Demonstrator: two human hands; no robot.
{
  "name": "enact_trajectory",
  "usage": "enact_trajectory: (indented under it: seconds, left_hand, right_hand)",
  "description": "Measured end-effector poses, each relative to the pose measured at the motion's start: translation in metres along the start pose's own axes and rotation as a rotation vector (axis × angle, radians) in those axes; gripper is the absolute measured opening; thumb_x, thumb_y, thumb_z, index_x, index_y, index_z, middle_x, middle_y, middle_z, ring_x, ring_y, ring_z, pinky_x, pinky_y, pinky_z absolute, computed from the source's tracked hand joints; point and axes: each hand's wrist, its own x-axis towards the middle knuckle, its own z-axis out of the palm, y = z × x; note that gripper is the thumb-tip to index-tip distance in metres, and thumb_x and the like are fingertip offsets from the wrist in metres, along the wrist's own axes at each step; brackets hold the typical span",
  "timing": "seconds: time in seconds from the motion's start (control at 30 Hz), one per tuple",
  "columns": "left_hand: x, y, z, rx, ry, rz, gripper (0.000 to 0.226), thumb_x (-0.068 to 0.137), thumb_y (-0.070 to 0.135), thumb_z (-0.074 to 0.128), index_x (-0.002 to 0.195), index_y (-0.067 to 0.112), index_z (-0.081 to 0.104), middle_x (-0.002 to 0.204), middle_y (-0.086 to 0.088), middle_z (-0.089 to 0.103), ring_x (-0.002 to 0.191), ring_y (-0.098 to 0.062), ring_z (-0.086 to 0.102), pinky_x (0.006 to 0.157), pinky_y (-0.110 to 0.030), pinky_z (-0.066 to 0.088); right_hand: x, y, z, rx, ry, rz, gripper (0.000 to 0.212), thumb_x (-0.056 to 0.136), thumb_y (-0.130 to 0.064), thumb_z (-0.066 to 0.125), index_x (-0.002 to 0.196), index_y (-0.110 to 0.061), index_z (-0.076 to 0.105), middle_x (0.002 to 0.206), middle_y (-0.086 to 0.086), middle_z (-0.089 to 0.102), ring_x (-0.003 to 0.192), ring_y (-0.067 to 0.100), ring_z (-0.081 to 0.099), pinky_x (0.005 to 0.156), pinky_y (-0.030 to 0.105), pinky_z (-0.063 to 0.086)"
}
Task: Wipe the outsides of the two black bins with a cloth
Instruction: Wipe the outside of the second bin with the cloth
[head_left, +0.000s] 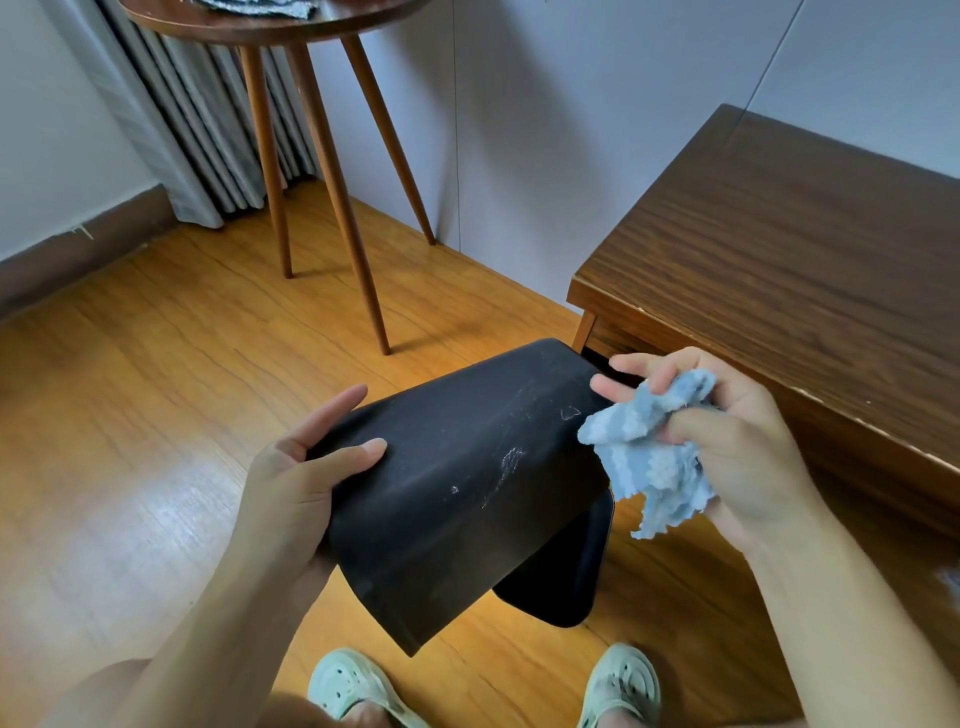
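Observation:
A black bin (457, 493) is held tilted in the air above the floor, its side facing me with pale scuff marks on it. My left hand (306, 467) grips the bin's left edge, thumb on the side and fingers behind. My right hand (727, 431) holds a bunched blue striped cloth (644, 452) just off the bin's right end. A second black bin (566, 577) stands on the floor beneath, mostly hidden by the held one.
A dark wooden table (789, 270) stands at the right, close to my right hand. A round wooden side table (311, 156) on three legs stands at the back, a cloth on top. Wooden floor (156, 389) spreads left. My two feet in pale green shoes (618, 686) are at the bottom.

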Motion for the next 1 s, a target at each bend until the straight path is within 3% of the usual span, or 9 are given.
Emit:
enact_trajectory:
  seconds: [0.13, 0.2, 0.27, 0.33, 0.43, 0.57, 0.77, 0.93, 1.0]
  left_hand:
    - [-0.001, 0.002, 0.001, -0.004, 0.024, 0.011, 0.047, 0.088, -0.001, 0.066, 0.118, 0.034, 0.073, 0.114, 0.005, 0.07, 0.101, -0.024, 0.069, 0.069, -0.031, 0.055]
    - [-0.001, 0.003, 0.001, -0.013, 0.038, 0.011, 0.047, 0.088, -0.002, 0.066, 0.119, 0.034, 0.072, 0.112, 0.006, 0.07, 0.098, -0.023, 0.07, 0.067, -0.029, 0.056]
    - [0.0, 0.004, 0.0, -0.027, 0.054, 0.008, 0.048, 0.088, -0.002, 0.066, 0.12, 0.033, 0.072, 0.113, 0.005, 0.07, 0.096, -0.022, 0.071, 0.067, -0.029, 0.056]
    - [0.0, 0.004, -0.001, -0.039, 0.07, 0.007, 0.048, 0.088, -0.002, 0.067, 0.12, 0.033, 0.073, 0.114, 0.004, 0.071, 0.096, -0.023, 0.071, 0.066, -0.029, 0.057]
    - [0.001, 0.004, -0.001, -0.048, 0.083, 0.006, 0.048, 0.088, -0.001, 0.067, 0.121, 0.034, 0.072, 0.113, 0.004, 0.07, 0.094, -0.022, 0.071, 0.06, -0.025, 0.057]
    - [0.001, 0.004, -0.001, -0.073, 0.085, 0.001, 0.048, 0.088, -0.002, 0.067, 0.122, 0.032, 0.072, 0.113, 0.003, 0.071, 0.093, -0.023, 0.071, 0.052, -0.021, 0.058]
    - [0.002, 0.003, -0.002, -0.104, 0.075, -0.023, 0.049, 0.086, -0.002, 0.067, 0.121, 0.031, 0.074, 0.114, -0.001, 0.074, 0.091, -0.023, 0.075, 0.056, -0.025, 0.059]
    - [0.001, 0.001, 0.0, -0.12, 0.063, -0.056, 0.048, 0.086, -0.002, 0.067, 0.118, 0.032, 0.075, 0.116, -0.003, 0.073, 0.095, -0.027, 0.074, 0.056, -0.026, 0.059]
    - [-0.001, 0.0, 0.002, -0.118, 0.052, -0.065, 0.047, 0.086, -0.001, 0.067, 0.118, 0.033, 0.075, 0.117, -0.004, 0.073, 0.098, -0.028, 0.073, 0.06, -0.028, 0.059]
  right_hand:
    - [0.0, 0.0, 0.003, -0.077, 0.028, 0.03, 0.034, 0.094, 0.008, 0.052, 0.083, -0.019, 0.071, 0.077, 0.006, 0.069, 0.07, 0.015, 0.068, 0.061, 0.027, 0.057]
    - [0.002, 0.001, 0.003, -0.123, 0.061, 0.063, 0.039, 0.094, 0.004, 0.047, 0.09, -0.023, 0.075, 0.067, -0.005, 0.065, 0.062, 0.007, 0.06, 0.058, 0.026, 0.051]
    - [0.002, 0.001, -0.001, -0.038, -0.039, 0.105, 0.038, 0.091, -0.006, 0.048, 0.109, -0.025, 0.076, 0.093, -0.005, 0.076, 0.088, 0.01, 0.071, 0.081, 0.036, 0.055]
    - [-0.001, -0.003, -0.006, 0.135, -0.225, 0.194, 0.064, 0.076, -0.014, 0.054, 0.138, -0.027, 0.061, 0.132, 0.001, 0.069, 0.123, 0.016, 0.065, 0.1, 0.04, 0.051]
    - [-0.003, -0.003, -0.005, 0.106, -0.314, 0.229, 0.082, 0.079, 0.011, 0.049, 0.147, -0.035, 0.048, 0.139, -0.002, 0.064, 0.129, 0.016, 0.061, 0.094, 0.033, 0.057]
    - [-0.003, 0.001, 0.01, -0.095, -0.252, 0.144, 0.069, 0.091, 0.008, 0.062, 0.144, -0.033, 0.05, 0.127, -0.003, 0.071, 0.119, 0.016, 0.068, 0.087, 0.034, 0.06]
    - [-0.004, 0.003, 0.018, -0.227, 0.096, -0.095, 0.031, 0.087, -0.005, 0.072, 0.11, -0.026, 0.07, 0.101, -0.003, 0.076, 0.098, 0.016, 0.074, 0.071, 0.029, 0.06]
    - [-0.007, 0.017, 0.029, -0.815, 0.277, -0.354, 0.041, 0.087, -0.002, 0.067, 0.114, -0.032, 0.073, 0.115, -0.007, 0.056, 0.097, 0.003, 0.059, 0.068, 0.007, 0.052]
    - [-0.008, 0.027, 0.037, -0.983, 0.342, -0.475, 0.042, 0.083, -0.001, 0.072, 0.117, -0.025, 0.074, 0.12, -0.003, 0.049, 0.09, 0.006, 0.056, 0.06, 0.009, 0.051]
